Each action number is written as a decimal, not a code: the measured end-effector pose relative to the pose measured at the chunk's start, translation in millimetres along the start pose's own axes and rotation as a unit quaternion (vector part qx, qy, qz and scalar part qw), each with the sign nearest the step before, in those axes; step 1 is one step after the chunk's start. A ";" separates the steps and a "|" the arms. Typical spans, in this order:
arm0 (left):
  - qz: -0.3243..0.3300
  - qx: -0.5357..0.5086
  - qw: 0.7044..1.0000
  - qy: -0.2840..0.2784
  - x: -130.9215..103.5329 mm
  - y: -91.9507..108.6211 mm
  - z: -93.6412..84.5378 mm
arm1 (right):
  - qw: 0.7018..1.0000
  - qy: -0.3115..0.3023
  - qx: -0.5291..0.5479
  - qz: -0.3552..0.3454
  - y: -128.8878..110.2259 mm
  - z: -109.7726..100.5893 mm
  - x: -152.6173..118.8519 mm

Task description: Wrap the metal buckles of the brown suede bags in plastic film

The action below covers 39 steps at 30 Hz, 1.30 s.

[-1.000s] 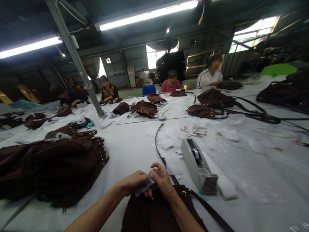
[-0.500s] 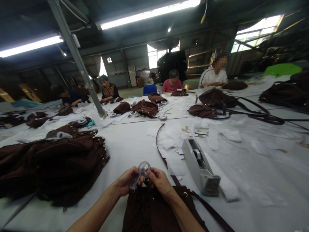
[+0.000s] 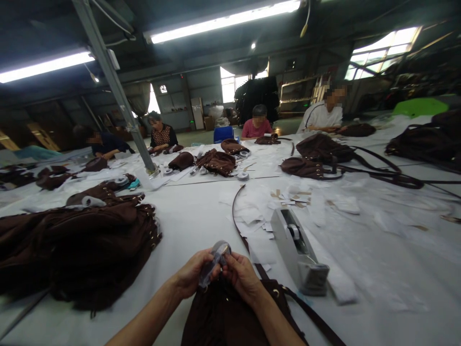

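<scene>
Between my two hands is a strip of clear, greyish plastic film [image 3: 219, 250], bent into a loop. My left hand [image 3: 196, 273] is closed on its left side. My right hand [image 3: 240, 274] pinches the film's right side, thumb and fingers together. Just below them lies a dark brown bag [image 3: 223, 317] with gold eyelets, its top edge under my fingers. A brown strap [image 3: 313, 312] runs off its right side. What the fingertips touch at the bag's rim is partly hidden.
A grey tape dispenser [image 3: 300, 254] stands right of the bag. Stacked brown bags [image 3: 90, 245] lie to the left. Paper scraps [image 3: 291, 198] and plastic sheets [image 3: 392, 250] cover the right side. A metal post [image 3: 118, 91] rises at left; several people [image 3: 257, 127] sit across the table.
The plastic film has turned and its loop looks narrower. Both hands have shifted slightly right and stay closed on it. The person in white across the table has moved a little right.
</scene>
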<state>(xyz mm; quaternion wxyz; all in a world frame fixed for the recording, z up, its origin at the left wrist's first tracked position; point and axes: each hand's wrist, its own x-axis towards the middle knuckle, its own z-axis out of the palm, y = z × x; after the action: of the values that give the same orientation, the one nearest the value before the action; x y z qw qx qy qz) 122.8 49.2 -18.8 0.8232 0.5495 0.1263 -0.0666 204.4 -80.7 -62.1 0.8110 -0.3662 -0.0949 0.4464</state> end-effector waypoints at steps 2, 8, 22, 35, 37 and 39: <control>0.001 0.020 1.000 0.011 0.6 -1.9 -2.0 | 1.000 0.004 0.014 0.007 -0.9 -0.2 -0.8; 0.007 0.067 0.997 0.025 -1.5 -3.6 -1.0 | 0.999 0.025 0.042 0.016 -0.7 -3.7 -1.6; 0.034 0.135 0.987 0.083 3.7 -16.8 20.1 | 0.991 0.093 0.092 0.025 7.5 -10.0 6.7; 0.094 0.223 0.969 0.053 3.8 -26.7 9.4 | 0.991 0.121 0.051 0.008 17.5 -11.1 9.5; 0.115 0.244 0.961 0.064 1.9 -29.0 9.9 | 0.992 0.122 0.037 0.002 17.2 -8.2 7.9; 0.123 0.227 0.962 0.093 1.8 -31.5 8.7 | 0.993 0.118 0.025 -0.005 15.6 -4.9 5.5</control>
<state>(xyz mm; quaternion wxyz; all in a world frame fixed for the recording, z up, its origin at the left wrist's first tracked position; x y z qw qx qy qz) 117.9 29.1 -44.1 0.6631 0.7373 0.1150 0.0593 199.8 -73.6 -77.1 0.8277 -0.3951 0.0110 0.3983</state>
